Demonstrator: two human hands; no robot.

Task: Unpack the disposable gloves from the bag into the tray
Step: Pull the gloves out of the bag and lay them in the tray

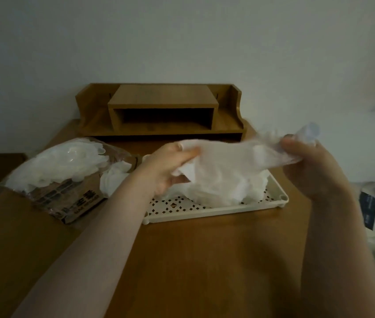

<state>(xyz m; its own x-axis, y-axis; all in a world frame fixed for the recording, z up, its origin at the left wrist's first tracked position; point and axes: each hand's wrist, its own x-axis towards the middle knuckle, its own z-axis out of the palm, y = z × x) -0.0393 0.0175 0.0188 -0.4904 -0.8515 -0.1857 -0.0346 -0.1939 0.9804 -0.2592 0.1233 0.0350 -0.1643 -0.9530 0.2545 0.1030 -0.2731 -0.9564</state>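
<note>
A cream perforated tray lies on the wooden table with a heap of thin white disposable gloves in it. Above the tray a glove is stretched between my hands: my left hand pinches its left end and my right hand grips its right end. The clear bag, still bulging with gloves and with dark print on its near side, rests on the table to the left of the tray. A few gloves spill from its mouth beside the tray.
A wooden desk organiser stands at the back against the wall. Plastic packaging and a dark card lie off the table's right edge. The bare tabletop stretches in front of the tray.
</note>
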